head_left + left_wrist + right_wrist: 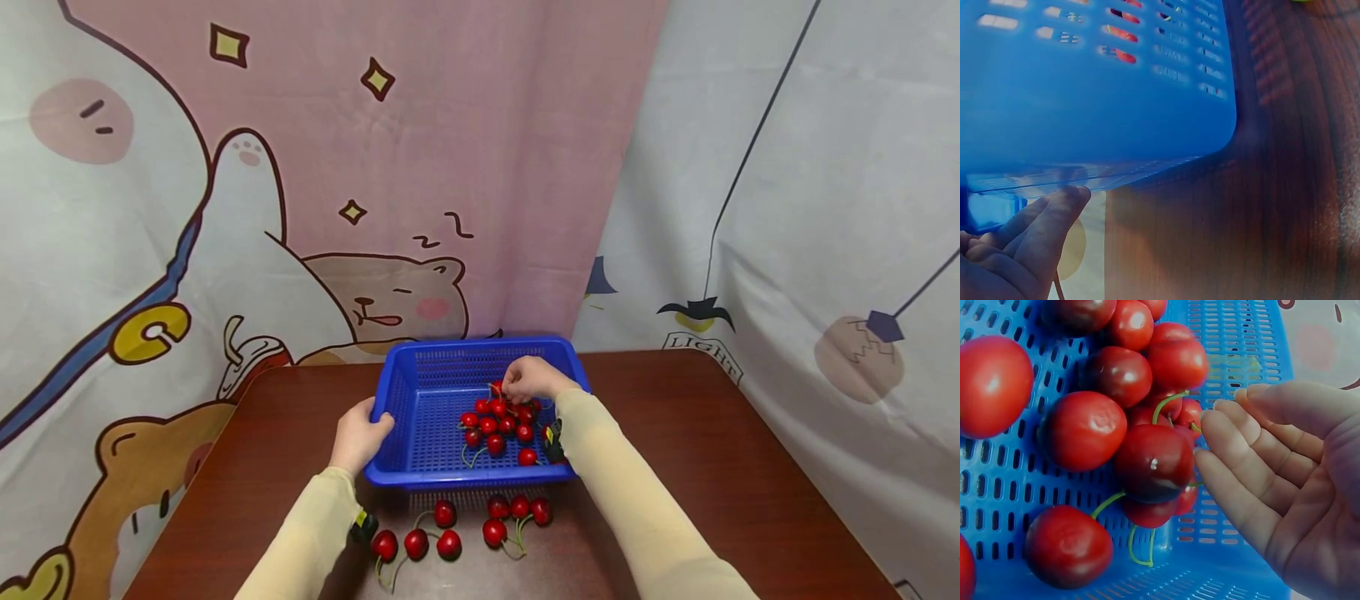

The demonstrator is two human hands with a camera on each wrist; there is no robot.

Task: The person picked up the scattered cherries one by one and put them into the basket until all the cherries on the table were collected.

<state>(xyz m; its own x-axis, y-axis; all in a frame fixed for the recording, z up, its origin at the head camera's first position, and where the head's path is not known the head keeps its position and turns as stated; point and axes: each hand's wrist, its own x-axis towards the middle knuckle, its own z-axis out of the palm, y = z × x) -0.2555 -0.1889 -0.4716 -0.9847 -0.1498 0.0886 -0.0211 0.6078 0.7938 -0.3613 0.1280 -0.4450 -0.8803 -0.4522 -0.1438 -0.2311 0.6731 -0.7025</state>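
A blue perforated plastic basket (468, 480) stands on the table with a heap of red cherries (488, 426) in its right half, several with green stems. My left hand (360, 437) grips the basket's left rim, thumb over the top; the left wrist view shows its fingers (1047, 228) against the outer wall. Inside the basket, my right hand (534, 379) is at the far side of the heap. Its fingers (1241, 481) are lightly bent beside a dark red cherry (1154, 462), and no cherry shows in the palm. Whether the fingertips touch one is hard to tell.
In front of the basket, cherries lie on the brown wooden table (285, 467) in two loose groups, one at the left (416, 544) and one at the right (495, 532). A curtain (510, 167) with cartoon animals hangs behind the table.
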